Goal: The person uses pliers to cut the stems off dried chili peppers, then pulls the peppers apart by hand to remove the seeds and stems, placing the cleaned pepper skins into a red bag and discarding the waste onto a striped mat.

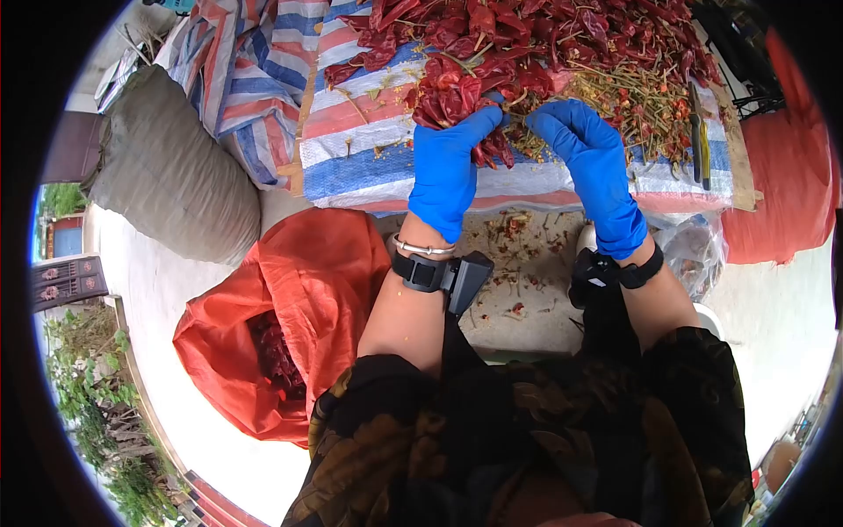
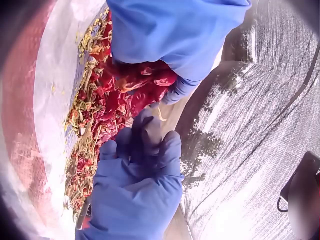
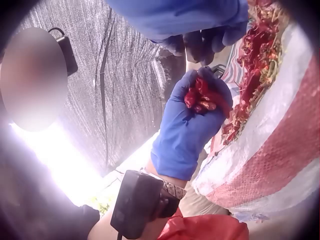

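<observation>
My blue-gloved left hand (image 1: 446, 167) grips a bunch of dried red chilies (image 1: 448, 101) over the near side of the heap. In the right wrist view, chilies (image 3: 202, 97) show inside its curled fingers. Just to its right is my blue-gloved right hand (image 1: 587, 154), thumb and fingers curled in and tips drawn together. In the left wrist view, a thin pale chili stem (image 2: 161, 114) shows at the right hand's fingertips, close below the left hand. The gloves partly hide the pinch.
Red chilies (image 1: 606, 39) are heaped at the back of the striped sheet (image 1: 351, 180). Loose stems (image 1: 645, 110) and a yellow-black tool (image 1: 700, 145) lie to the right. An open red sack (image 1: 307, 255) of chilies stands at lower left, a grey sack (image 1: 176, 171) behind it.
</observation>
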The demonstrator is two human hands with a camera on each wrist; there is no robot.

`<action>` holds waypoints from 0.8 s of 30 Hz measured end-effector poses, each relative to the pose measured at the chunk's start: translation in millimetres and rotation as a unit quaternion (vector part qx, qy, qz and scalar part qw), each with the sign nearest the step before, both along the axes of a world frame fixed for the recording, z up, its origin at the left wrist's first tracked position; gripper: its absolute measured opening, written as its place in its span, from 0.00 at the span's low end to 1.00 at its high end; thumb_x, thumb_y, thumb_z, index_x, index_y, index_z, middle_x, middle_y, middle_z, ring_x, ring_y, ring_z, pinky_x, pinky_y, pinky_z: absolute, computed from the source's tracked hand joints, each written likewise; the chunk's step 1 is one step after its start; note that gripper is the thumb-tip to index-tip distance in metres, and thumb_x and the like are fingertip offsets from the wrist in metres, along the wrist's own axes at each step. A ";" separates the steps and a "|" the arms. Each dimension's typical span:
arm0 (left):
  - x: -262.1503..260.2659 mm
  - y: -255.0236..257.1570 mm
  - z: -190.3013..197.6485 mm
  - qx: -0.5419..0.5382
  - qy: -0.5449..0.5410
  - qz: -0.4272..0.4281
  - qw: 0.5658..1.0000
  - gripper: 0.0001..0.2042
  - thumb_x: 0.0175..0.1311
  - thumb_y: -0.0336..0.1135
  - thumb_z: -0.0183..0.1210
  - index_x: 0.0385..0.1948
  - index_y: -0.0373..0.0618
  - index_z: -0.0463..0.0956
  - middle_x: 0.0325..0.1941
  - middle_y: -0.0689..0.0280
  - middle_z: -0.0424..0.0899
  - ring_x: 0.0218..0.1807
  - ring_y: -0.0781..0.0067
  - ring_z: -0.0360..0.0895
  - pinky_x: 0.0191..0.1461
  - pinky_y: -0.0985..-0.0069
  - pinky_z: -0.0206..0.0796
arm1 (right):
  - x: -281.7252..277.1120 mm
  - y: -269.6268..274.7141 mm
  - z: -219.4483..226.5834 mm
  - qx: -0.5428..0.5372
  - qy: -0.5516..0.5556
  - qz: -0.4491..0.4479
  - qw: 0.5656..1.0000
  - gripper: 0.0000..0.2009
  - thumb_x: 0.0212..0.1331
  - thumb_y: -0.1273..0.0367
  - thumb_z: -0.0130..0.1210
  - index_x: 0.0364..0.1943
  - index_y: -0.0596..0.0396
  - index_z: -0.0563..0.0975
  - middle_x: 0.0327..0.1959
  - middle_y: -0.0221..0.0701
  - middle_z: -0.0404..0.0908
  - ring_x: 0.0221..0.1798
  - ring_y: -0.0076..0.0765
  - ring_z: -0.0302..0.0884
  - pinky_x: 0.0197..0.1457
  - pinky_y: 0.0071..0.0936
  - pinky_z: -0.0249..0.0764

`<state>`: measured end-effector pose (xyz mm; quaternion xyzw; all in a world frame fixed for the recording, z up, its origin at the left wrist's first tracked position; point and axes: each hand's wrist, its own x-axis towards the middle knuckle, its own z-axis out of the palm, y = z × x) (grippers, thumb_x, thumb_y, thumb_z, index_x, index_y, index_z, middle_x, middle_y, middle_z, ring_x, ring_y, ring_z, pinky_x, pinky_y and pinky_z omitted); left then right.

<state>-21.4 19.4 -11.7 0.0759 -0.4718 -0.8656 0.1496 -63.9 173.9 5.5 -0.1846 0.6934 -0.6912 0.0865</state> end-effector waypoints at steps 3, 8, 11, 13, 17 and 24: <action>0.7 5.0 2.2 -0.020 0.006 -0.011 1.000 0.13 0.52 0.21 0.55 0.40 0.32 0.73 0.39 0.59 0.79 0.41 0.71 0.77 0.48 0.77 0.68 | -3.2 -0.5 7.4 0.043 0.023 -0.026 0.998 0.08 0.50 0.72 0.59 0.35 0.56 0.75 0.32 0.24 0.77 0.35 0.16 0.70 0.37 0.14 0.67; 2.2 19.2 5.2 0.037 0.011 -0.047 0.998 0.13 0.46 0.22 0.60 0.37 0.34 0.75 0.35 0.62 0.80 0.35 0.75 0.77 0.41 0.79 0.70 | -7.8 -1.0 -8.8 -0.051 0.024 -0.009 0.998 0.08 0.50 0.71 0.59 0.33 0.57 0.76 0.27 0.26 0.77 0.27 0.17 0.68 0.30 0.16 0.66; 0.9 19.1 4.2 -0.084 -0.019 -0.061 0.994 0.13 0.45 0.24 0.62 0.36 0.35 0.75 0.34 0.63 0.80 0.34 0.77 0.77 0.40 0.80 0.70 | -13.7 7.6 -5.9 0.035 0.032 -0.019 0.999 0.08 0.51 0.70 0.58 0.33 0.58 0.76 0.26 0.27 0.77 0.28 0.17 0.69 0.30 0.16 0.66; 1.6 24.7 9.7 -0.209 -0.004 -0.022 0.978 0.13 0.44 0.25 0.62 0.35 0.36 0.75 0.32 0.64 0.80 0.33 0.78 0.77 0.38 0.80 0.70 | -16.9 9.6 -7.5 0.009 0.017 -0.005 1.000 0.08 0.51 0.69 0.58 0.33 0.58 0.76 0.25 0.28 0.77 0.27 0.17 0.68 0.28 0.16 0.64; 6.7 22.7 13.6 -0.205 -0.081 -0.087 0.972 0.13 0.43 0.23 0.61 0.34 0.35 0.74 0.31 0.63 0.80 0.32 0.76 0.77 0.38 0.79 0.71 | -22.2 18.6 -1.1 -0.121 -0.282 0.095 0.947 0.08 0.53 0.67 0.56 0.33 0.57 0.76 0.23 0.29 0.75 0.23 0.19 0.67 0.23 0.15 0.61; 0.8 26.8 1.1 0.034 -0.007 -0.106 0.994 0.13 0.45 0.18 0.57 0.37 0.33 0.73 0.32 0.60 0.80 0.31 0.71 0.77 0.36 0.76 0.70 | -9.6 4.1 -6.5 -0.308 -0.403 0.059 0.860 0.09 0.56 0.67 0.53 0.33 0.59 0.74 0.19 0.29 0.73 0.17 0.19 0.64 0.20 0.12 0.60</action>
